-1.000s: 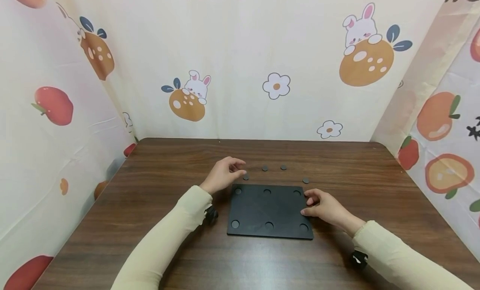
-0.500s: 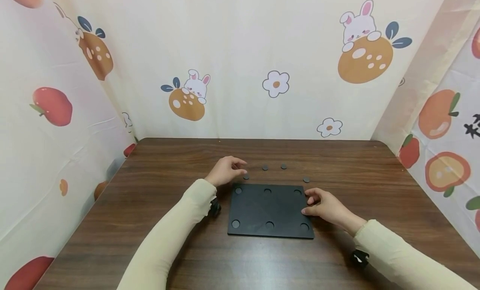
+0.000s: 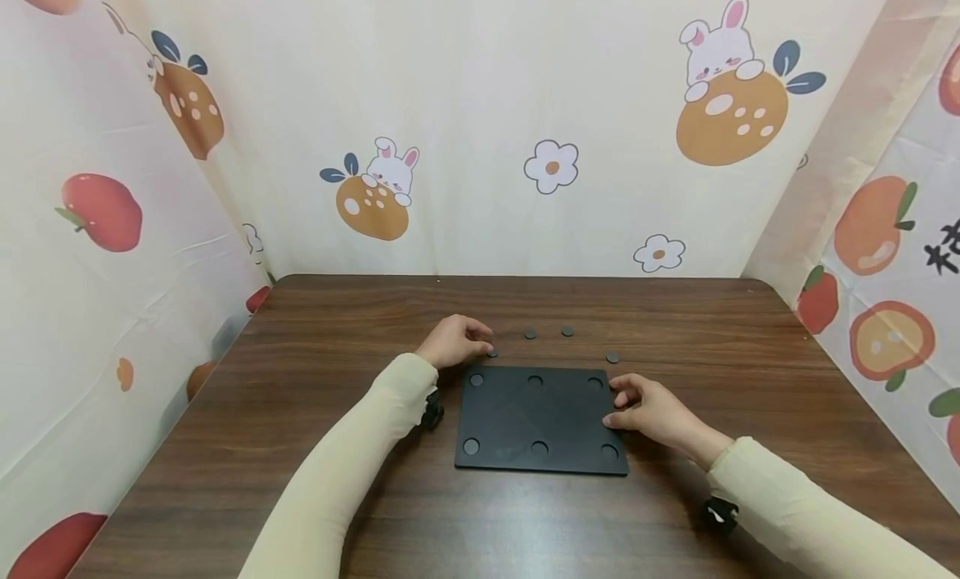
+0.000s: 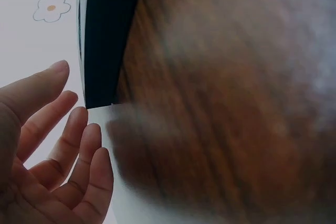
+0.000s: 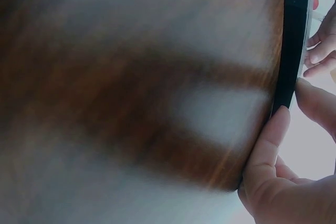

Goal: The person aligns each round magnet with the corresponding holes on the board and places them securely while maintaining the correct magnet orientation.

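A black rectangular board [image 3: 538, 416] with several round recesses lies on the table; the two left recesses look filled by flat grey discs, a front one [image 3: 471, 446] and a back one [image 3: 477, 381]. My left hand [image 3: 452, 342] is behind the board's back left corner, thumb tip right at a small dark disc [image 3: 492, 354]. In the left wrist view its fingers [image 4: 94, 169] are bent and apart from the thumb, with nothing seen between them. My right hand [image 3: 648, 412] holds the board's right edge, thumb over the top and index finger [image 5: 273, 129] against the side.
More small dark discs lie behind the board: one [image 3: 530, 334] and another [image 3: 567, 331] near its middle, and a third [image 3: 612, 357] by the back right corner. Printed curtains [image 3: 480, 204] enclose the wooden table [image 3: 360, 312] at the back and sides.
My left hand has shifted slightly to the right and its thumb has come down to the nearest disc. My right hand stays at the board's edge.
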### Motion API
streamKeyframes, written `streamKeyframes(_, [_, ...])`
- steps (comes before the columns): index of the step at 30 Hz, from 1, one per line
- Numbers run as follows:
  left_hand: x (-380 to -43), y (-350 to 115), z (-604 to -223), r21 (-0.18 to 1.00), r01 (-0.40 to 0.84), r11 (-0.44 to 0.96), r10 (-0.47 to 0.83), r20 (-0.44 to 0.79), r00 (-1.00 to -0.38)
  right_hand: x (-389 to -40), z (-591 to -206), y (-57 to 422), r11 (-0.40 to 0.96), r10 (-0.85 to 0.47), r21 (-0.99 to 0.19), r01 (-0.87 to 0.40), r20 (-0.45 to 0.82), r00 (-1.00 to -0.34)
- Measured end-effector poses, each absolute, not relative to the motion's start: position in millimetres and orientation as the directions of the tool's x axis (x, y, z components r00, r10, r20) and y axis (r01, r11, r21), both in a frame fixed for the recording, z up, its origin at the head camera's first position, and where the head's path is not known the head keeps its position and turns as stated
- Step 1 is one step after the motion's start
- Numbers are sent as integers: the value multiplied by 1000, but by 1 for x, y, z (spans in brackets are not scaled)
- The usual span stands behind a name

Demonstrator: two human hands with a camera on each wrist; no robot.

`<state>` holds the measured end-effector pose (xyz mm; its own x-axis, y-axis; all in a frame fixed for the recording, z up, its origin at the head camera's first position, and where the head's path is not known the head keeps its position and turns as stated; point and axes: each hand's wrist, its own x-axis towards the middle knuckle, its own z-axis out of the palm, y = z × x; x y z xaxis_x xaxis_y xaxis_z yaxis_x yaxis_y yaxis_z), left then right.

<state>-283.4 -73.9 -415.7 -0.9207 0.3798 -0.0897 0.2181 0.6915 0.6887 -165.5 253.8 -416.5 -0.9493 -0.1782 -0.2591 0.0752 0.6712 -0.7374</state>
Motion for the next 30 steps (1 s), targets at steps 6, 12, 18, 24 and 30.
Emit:
streamKeyframes(6, [-286, -72, -419, 656, 230, 719, 389, -106, -915, -165, -416, 254, 680, -172, -729, 77, -261, -950])
streamKeyframes(12, [-287, -68, -418, 623, 248, 742, 401, -115, -909, -165, -417, 254, 679, -173, -730, 80, -264, -949])
streamKeyframes(18, [-288, -67, -419, 611, 240, 754, 399, -137, -907, -166, -418, 254, 675, -168, -733, 88, -268, -949])
streamKeyframes(24, [-288, -66, -419, 601, 243, 762, 392, -130, -911, -165, -418, 254, 671, -172, -736, 83, -264, -949])
streamKeyframes(30, [-289, -64, -419, 588, 251, 769, 389, -118, -914, -165, -417, 254, 670, -175, -738, 78, -259, -950])
